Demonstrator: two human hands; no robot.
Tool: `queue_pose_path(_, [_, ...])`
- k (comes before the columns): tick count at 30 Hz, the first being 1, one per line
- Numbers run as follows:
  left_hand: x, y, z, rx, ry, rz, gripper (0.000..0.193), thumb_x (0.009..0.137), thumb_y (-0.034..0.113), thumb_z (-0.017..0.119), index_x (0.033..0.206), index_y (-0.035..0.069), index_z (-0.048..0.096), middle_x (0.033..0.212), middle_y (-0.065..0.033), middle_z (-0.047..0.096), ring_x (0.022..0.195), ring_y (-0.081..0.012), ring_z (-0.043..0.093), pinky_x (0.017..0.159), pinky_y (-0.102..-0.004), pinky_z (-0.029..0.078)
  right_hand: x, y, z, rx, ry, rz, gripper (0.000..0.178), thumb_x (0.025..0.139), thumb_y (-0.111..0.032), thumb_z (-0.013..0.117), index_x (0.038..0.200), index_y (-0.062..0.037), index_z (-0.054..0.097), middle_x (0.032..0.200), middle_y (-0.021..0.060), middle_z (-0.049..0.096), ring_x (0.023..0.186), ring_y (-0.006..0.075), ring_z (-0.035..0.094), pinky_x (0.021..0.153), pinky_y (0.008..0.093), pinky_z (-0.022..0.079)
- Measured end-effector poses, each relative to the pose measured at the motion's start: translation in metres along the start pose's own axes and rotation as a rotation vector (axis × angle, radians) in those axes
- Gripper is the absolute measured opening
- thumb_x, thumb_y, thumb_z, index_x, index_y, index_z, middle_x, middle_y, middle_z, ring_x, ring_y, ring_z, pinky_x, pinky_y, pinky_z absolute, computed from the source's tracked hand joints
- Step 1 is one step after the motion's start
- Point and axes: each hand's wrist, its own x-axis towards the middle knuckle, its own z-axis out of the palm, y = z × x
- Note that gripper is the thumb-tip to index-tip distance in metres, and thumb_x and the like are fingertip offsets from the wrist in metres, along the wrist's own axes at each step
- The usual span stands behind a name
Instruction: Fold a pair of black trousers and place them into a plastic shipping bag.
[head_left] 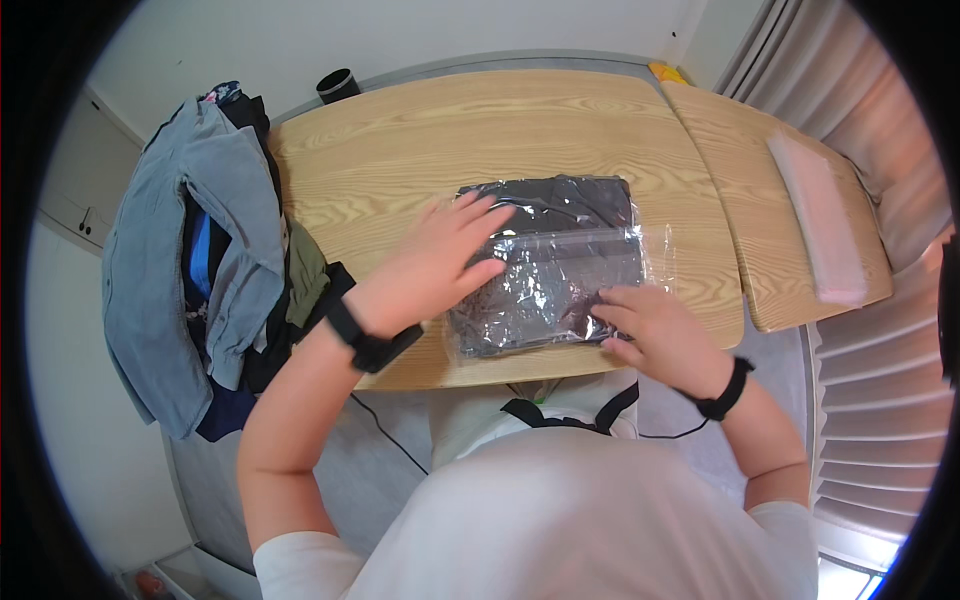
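Observation:
A dark folded garment lies flat inside a clear plastic bag [560,255] near the front edge of the wooden table. My left hand [440,250] rests over the bag's left side, with its fingers stretched out and the thumb spread apart. At the bag's lower right, my right hand [655,325] touches the shiny plastic with its fingertips, the fingers apart. Neither hand grips anything that I can see. Loose clear film sticks out past the garment on the right, and a seam or flap edge crosses the bag's middle.
A heap of clothes [190,260], with a grey-blue shirt on top, stands at the table's left end. On the right tabletop section [760,230] lies a stack of clear, pinkish plastic bags [820,220]. A black bin [338,86] stands behind the table; pleated curtains [870,430] hang at the right.

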Motion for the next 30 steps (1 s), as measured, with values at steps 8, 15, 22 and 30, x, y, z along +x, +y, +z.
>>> queue_pose_path(8, [-0.066, 0.049, 0.039, -0.127, 0.034, -0.08, 0.044, 0.087, 0.02, 0.062, 0.125, 0.0, 0.052, 0.128, -0.0195, 0.052, 0.123, -0.0356, 0.047, 0.1, -0.0426, 0.04, -0.024, 0.023, 0.072, 0.092, 0.559, 0.221, 0.025, 0.078, -0.006, 0.067, 0.102, -0.0005, 0.065, 0.111, 0.0163, 0.063, 0.106, 0.0346, 0.057, 0.092, 0.0412, 0.045])
queue_pose_path(15, [-0.069, 0.053, 0.071, -0.047, 0.012, -0.257, 0.066, 0.082, 0.024, 0.067, 0.137, 0.001, 0.038, 0.144, -0.0177, 0.037, 0.131, -0.0358, 0.038, 0.104, -0.0415, 0.038, -0.031, 0.033, 0.074, 0.259, 0.613, 0.364, 0.029, 0.08, -0.008, 0.068, 0.107, 0.0002, 0.063, 0.116, 0.0168, 0.062, 0.112, 0.0345, 0.055, 0.097, 0.0398, 0.043])
queue_pose_path(22, [-0.067, 0.033, 0.08, 0.041, 0.091, -0.212, 0.047, 0.084, 0.014, 0.063, 0.128, 0.005, 0.048, 0.136, -0.0106, 0.049, 0.122, -0.0279, 0.05, 0.094, -0.037, 0.048, -0.04, 0.038, 0.067, 0.693, 0.526, 0.472, 0.032, 0.086, -0.006, 0.062, 0.117, -0.0005, 0.057, 0.118, 0.0133, 0.061, 0.109, 0.0238, 0.057, 0.095, 0.0332, 0.043])
queue_pose_path(30, [-0.046, 0.048, -0.022, -0.231, -0.024, -0.297, 0.028, 0.095, 0.028, 0.05, 0.091, 0.001, 0.059, 0.08, -0.0195, 0.06, 0.075, -0.0353, 0.06, 0.064, -0.0417, 0.045, -0.054, 0.044, 0.011, 0.964, 0.476, 0.176, 0.066, 0.071, -0.032, 0.08, 0.123, 0.0009, 0.055, 0.122, 0.0106, 0.059, 0.117, 0.0212, 0.053, 0.103, 0.036, 0.037])
